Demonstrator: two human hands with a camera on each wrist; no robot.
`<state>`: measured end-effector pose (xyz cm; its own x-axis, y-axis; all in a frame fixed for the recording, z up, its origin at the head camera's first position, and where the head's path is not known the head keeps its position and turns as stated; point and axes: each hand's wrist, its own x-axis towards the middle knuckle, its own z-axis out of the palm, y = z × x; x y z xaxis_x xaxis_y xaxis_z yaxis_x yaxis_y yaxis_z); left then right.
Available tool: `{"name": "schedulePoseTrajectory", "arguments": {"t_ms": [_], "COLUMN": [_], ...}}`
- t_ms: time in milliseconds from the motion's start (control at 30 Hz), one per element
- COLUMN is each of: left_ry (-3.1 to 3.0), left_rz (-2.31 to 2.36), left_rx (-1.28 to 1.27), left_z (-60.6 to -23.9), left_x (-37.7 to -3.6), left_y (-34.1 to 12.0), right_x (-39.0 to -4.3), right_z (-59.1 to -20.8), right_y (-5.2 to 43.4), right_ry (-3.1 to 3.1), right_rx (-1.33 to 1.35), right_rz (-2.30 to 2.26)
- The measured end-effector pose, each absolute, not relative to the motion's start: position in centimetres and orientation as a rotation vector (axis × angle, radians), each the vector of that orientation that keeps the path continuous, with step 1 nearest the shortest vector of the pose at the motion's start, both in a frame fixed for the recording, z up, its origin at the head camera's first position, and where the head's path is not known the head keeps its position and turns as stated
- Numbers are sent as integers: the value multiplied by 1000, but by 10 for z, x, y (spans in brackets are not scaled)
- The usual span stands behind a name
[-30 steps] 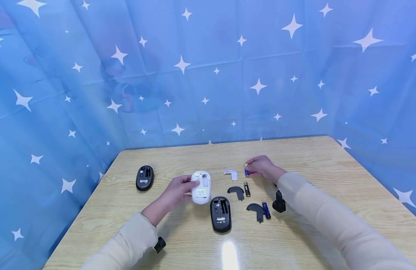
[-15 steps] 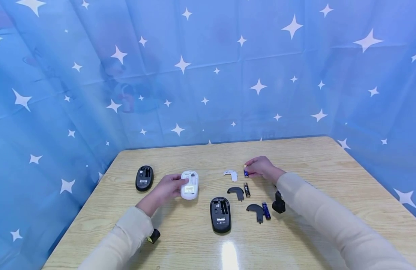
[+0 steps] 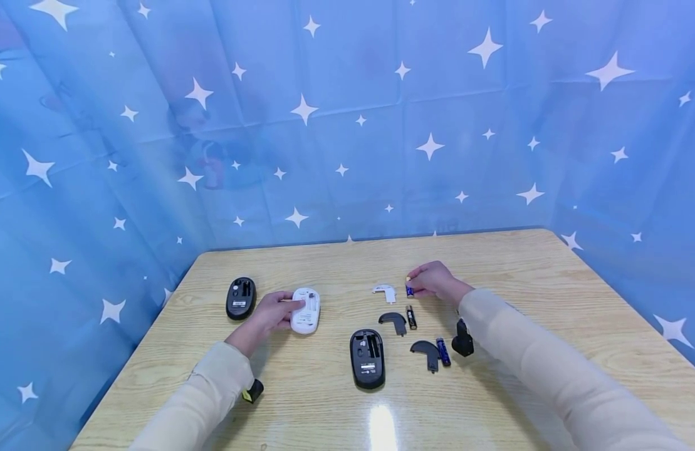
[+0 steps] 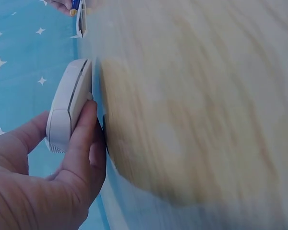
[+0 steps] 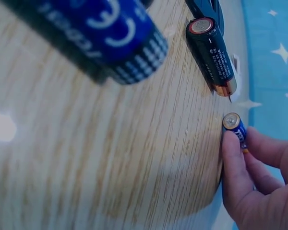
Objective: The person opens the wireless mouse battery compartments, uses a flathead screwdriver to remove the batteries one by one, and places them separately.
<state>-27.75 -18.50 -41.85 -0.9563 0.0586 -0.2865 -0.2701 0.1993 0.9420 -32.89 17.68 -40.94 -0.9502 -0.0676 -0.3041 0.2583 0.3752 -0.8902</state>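
Now the left hand point(image 3: 266, 316) holds a small white plastic computer mouse point(image 3: 305, 310) that lies belly-up on the light wooden worktop point(image 3: 324, 407), with the thumb on one side and the fingers curled round the other. Its little battery slot is open on top. The right hand point(image 3: 434, 280) pinches a small blue battery point(image 3: 409, 289) between thumb and fingertips, low over the worktop and just beside a small white plastic cover piece point(image 3: 384, 290). I think the mouse is light, hard and smooth, so it could slip; its two long sides look like the best place to hold it. The battery looks small, round and stiff, so it may roll, and a pinch round its middle seems best. A black plastic mouse point(image 3: 241, 297) lies near the left hand, and another black mouse point(image 3: 367, 359) lies closer to the person. Between the hands lie two curved black cover pieces point(image 3: 394, 321), a black battery point(image 3: 411, 317) and another blue battery point(image 3: 442, 351). A blue curtain with white stars point(image 3: 347, 125) hangs behind.
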Motion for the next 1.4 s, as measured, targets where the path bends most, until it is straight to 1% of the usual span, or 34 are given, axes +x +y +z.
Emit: {"name": "schedulePoseTrajectory", "arguments": {"t_ms": [267, 533, 633, 900, 1200, 1400], "left_ry": [2293, 2337, 2348, 2403, 2453, 2471], "left_rz": [1771, 1762, 1759, 1705, 1655, 1634], "left_rx": [-214, -187, -186, -173, -179, -181], "left_z": [-421, -422, -423, -424, -424, -424], "left_x": [-278, -277, -277, -277, -279, -279], "left_y": [-187, -185, -185, -184, -186, -187], "right_x": [-333, -351, -348, -324, -327, -327], "right_z": [-412, -429, -426, -405, -405, -407], "right_y": [176, 187, 185, 174, 176, 173], "right_ry": [2344, 2328, 2344, 2386, 2375, 2383], "right_rx": [193, 120, 119, 169, 157, 205], "right_rz": [-1585, -1576, -1566, -1569, -1565, -1558]}}
